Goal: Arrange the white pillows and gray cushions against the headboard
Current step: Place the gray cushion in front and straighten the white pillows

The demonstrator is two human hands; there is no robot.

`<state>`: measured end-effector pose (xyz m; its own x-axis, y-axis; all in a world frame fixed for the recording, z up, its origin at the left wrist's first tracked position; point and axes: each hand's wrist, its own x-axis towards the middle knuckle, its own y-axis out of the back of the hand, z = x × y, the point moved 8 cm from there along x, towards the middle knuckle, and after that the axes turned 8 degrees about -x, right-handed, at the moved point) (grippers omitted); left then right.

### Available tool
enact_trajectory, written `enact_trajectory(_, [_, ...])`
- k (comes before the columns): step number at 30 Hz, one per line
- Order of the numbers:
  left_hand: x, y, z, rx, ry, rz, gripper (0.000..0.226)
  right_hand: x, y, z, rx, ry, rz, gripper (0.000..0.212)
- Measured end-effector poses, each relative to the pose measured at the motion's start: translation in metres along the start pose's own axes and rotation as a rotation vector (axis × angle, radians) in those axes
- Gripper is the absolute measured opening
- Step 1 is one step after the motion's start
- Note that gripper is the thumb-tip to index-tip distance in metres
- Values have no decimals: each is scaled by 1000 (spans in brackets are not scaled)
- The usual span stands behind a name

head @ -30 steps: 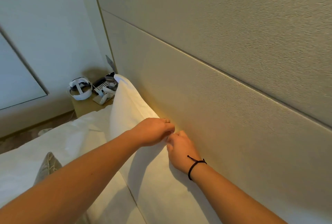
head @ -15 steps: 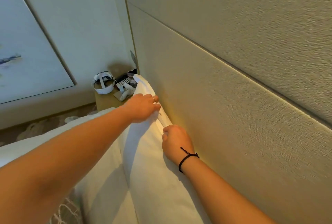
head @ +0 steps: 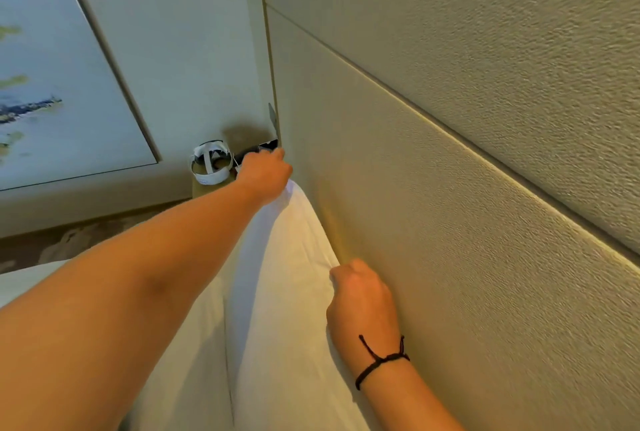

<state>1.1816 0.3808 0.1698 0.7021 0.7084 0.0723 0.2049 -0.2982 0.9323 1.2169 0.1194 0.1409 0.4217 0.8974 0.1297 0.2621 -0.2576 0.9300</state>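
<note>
At the far left hangs a large framed painting (head: 52,67) with pale blue and green washes, and below and to its right a white ring-shaped headset with a strap (head: 210,163) sits on a small tan wooden table (head: 204,190) in the far corner. The left hand (head: 265,172) reaches out over that corner, its fingers curled down around the far top corner of the plump white fabric pillow (head: 284,309), gripping it. The pillow stands on its long edge against the beige textured upholstered headboard (head: 450,205); its long axis runs from near to far along the headboard, with the held corner pointing to the far end by the table. A second white pillow (head: 187,361) lies just left of it, partly hidden under the left forearm. Near the middle of the pillow's top edge, the right hand (head: 362,302), with a black cord bracelet (head: 381,359) on its wrist, pinches the fabric between curled fingers, right beside the headboard.
</note>
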Motion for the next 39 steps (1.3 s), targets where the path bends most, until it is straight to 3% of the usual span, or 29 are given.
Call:
enact_trajectory(4, [20,-1,-21,-50,118,-88,21,4,-6,4,-3,-10,-30,38])
enact_trajectory(8, [40,7,-28,-207,123,-24,17,10,-11,6,-17,-9,-74,40])
enact_trajectory(12, [48,13,-21,-348,203,95,24,6,8,-5,24,33,85,40])
enact_trajectory(14, [44,7,-17,-451,262,117,34,5,7,-5,-21,11,48,32])
enact_trajectory(17, [34,-15,-14,-568,315,18,73,5,0,-3,-122,4,42,22])
enact_trajectory(18, [27,-18,-17,-591,332,27,71,5,1,-3,-122,1,67,30])
enact_trajectory(20, [12,-13,-24,-557,320,149,41,3,4,-6,-177,27,104,47])
enact_trajectory(22, [-6,-3,-20,-449,223,269,26,0,1,-4,-236,27,167,51])
enact_trajectory(25, [-35,-6,6,-465,-73,258,26,-6,-5,0,-286,15,-9,55])
enact_trajectory(28, [-69,-34,44,-391,-383,-79,35,-25,-10,3,-284,-3,-136,14])
enact_trajectory(29, [-79,-42,52,-347,-425,-164,41,-36,-5,1,-264,20,-124,13])
enact_trajectory(31, [-94,-42,66,-357,-474,-199,45,-66,10,-2,-252,63,-28,22])
enact_trajectory(34, [-117,-22,93,-315,-616,-108,34,-124,3,12,-235,-41,-175,60])
enact_trajectory(39, [-149,-10,123,-194,-780,-145,54,-195,1,36,-365,-224,-318,74])
